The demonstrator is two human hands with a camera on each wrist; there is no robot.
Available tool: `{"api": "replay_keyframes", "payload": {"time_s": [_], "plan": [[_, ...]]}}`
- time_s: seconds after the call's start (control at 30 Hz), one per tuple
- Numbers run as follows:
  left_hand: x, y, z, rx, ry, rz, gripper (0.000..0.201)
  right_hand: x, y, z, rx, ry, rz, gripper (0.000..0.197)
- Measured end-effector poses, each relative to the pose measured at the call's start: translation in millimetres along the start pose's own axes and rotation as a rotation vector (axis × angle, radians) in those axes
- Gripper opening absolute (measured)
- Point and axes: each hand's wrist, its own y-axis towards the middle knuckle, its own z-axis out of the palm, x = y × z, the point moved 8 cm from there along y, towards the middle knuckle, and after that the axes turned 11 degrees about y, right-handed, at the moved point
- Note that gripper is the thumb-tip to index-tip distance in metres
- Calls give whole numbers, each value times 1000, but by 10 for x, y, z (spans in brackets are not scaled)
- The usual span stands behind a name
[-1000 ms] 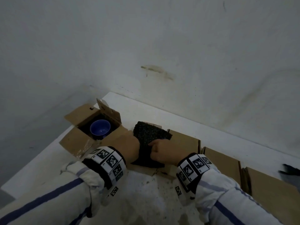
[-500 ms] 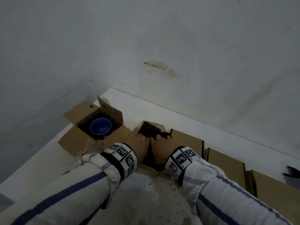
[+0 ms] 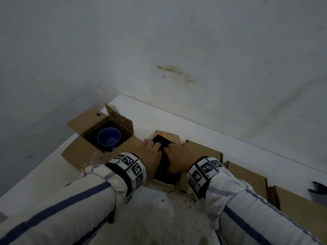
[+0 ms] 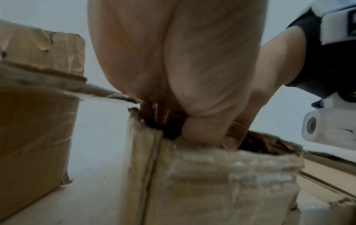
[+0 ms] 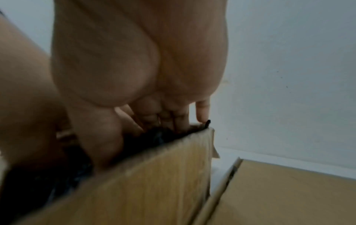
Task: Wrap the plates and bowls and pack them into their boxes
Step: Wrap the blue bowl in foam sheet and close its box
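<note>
White bench (image 3: pixel 159 119) set in a corner, carrying a row of cardboard boxes along its right side. Closed flat boxes (image 3: pixel 247 177) run toward the right edge. At far left an open box (image 3: pixel 79 151), flaps splayed, holds a blue bowl (image 3: pixel 109 141) sitting upright on dark padding — uncovered, rim up. Just beside it to the right stands a smaller open box (image 3: pixel 168 137), taped and crumpled on its near wall in the left wrist view (image 4: pixel 221 175). A dark wrapped bundle (image 3: pixel 161 141) sits inside this box, its top about level with the rim; what is wrapped in it cannot be told. Both hands lie on the bundle, side by side and touching. Left hand (image 3: pixel 150 156) — fingers extended downward into the box along its left side, pressing the dark wrap. Right hand (image 3: pixel 177 158) has fingers bent over the top of the bundle, tips pushed down against it at the box edge (image 5: pixel 181 118). Striped sleeves and marker wristbands on both forearms.
</note>
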Motion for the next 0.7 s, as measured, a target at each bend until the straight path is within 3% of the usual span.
{"api": "replay_keyframes", "payload": {"time_s": [0.07,0.2,0.3,0.63,0.7], "plan": [[45,-17,-59,-25,21,18,58,-44,-37,-97,-72,-16,24,51],[97,8,-84,43,106,11,63,-86,0,102,20,-62,77,78],[65,55,3,102,183,-10,59,-71,92,219,-5,-85,72,86],[-29,180,172,83,185,-57,61,-56,146,203,-48,5,47,92],[9,157,188,73,210,-39,65,-70,70,114,-61,-12,31,83]]}}
